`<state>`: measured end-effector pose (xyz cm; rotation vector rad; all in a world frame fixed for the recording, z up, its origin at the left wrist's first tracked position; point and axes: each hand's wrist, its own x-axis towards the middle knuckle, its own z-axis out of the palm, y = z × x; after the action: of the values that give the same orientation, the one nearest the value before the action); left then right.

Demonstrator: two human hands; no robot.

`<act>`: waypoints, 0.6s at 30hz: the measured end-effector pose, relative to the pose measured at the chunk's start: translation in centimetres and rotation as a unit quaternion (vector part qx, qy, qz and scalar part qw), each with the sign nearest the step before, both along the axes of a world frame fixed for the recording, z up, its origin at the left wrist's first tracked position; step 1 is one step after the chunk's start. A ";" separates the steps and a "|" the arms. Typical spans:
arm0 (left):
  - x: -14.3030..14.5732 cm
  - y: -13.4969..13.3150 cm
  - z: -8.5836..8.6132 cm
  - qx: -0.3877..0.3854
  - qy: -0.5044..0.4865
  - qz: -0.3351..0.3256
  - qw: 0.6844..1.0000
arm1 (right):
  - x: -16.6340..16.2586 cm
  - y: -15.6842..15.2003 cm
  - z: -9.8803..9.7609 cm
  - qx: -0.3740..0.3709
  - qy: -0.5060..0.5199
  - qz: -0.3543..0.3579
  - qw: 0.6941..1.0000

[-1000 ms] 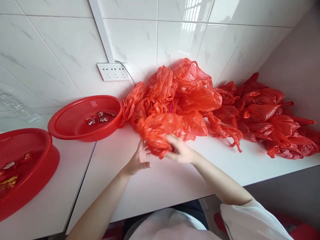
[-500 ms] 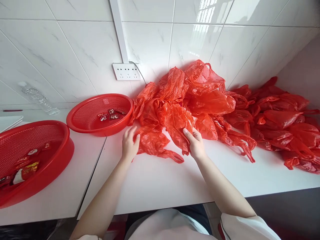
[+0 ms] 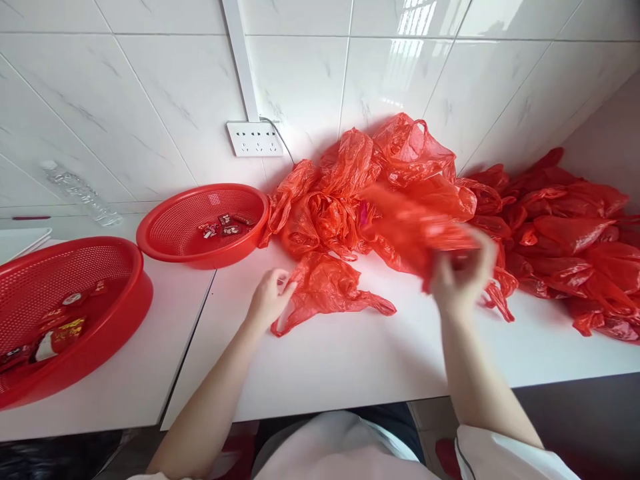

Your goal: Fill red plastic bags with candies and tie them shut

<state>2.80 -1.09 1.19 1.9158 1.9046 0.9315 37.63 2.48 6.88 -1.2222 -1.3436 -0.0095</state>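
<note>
My left hand (image 3: 269, 300) pinches the edge of a crumpled red plastic bag (image 3: 327, 290) that lies flat on the white counter (image 3: 340, 353). My right hand (image 3: 460, 277) is blurred by motion and lifted above the counter, closed on another red plastic bag (image 3: 415, 230) that it carries toward the right. Behind both hands a heap of loose red bags (image 3: 360, 187) rests against the tiled wall.
A pile of filled, knotted red bags (image 3: 565, 233) fills the right corner. Two red mesh baskets (image 3: 203, 227) (image 3: 65, 307) with wrapped sweets stand at the left. On the wall is a power socket (image 3: 254, 139); a clear water bottle (image 3: 80, 193) lies at the far left.
My right hand has lifted one red bag off the heap and swung it right. My left hand has pulled the other bag toward me and now pinches its edge.
</note>
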 end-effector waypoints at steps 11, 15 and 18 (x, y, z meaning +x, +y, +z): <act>1.9 -6.3 0.7 -0.042 0.170 0.074 0.982 | 2.2 1.0 -3.1 -0.060 -0.299 -0.017 0.952; 3.1 -6.5 0.7 0.042 0.145 -0.049 0.987 | -7.3 -4.5 -5.8 -0.026 -0.408 0.412 0.814; 4.1 -4.8 1.1 -0.003 0.163 -0.187 0.969 | -11.2 -5.7 -7.4 -0.074 -0.411 0.441 0.794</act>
<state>6.85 -5.87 2.28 2.4328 1.6001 0.5228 26.44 -3.26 -0.52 -0.5782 -2.6405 0.2573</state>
